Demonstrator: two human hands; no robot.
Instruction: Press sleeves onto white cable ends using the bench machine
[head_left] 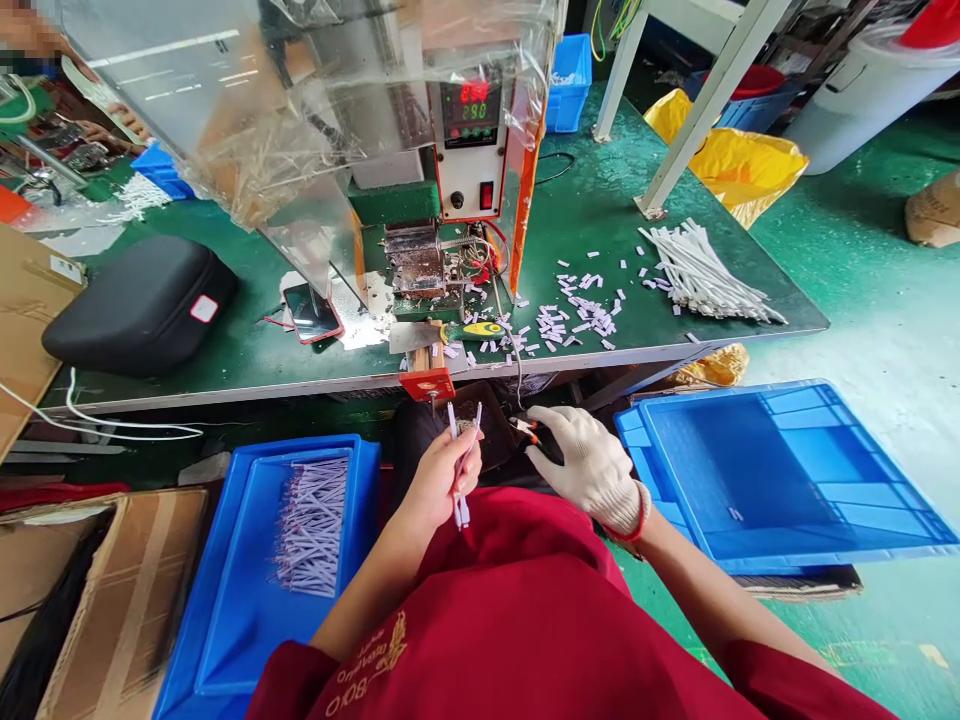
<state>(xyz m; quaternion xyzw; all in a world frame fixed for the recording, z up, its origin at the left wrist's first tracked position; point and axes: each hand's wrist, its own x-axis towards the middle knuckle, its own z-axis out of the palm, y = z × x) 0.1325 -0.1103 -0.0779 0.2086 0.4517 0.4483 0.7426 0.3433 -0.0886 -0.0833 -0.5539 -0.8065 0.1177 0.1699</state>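
My bare left hand (442,470) is closed round a few white wires (462,510), whose ends stick out above and below the fingers. Just to the right, my right hand (589,465) wears a white knit glove. Its thumb and fingers are curled about a small pair of pliers (525,428) with orange-and-black handles; part of the tool is hidden. Over the lap, the two hands are apart. In front of them, a red plate (427,384) sticks out at the table edge, below a scraper (480,330) with a green-and-yellow handle.
A machine with a red-and-green display (472,105) stands on the green table (300,375). White cut pieces (592,315) and a bundle of white wires (709,270) lie to its right. A blue tray (232,560) with many wires is at left, a blue bin (750,470) at right.
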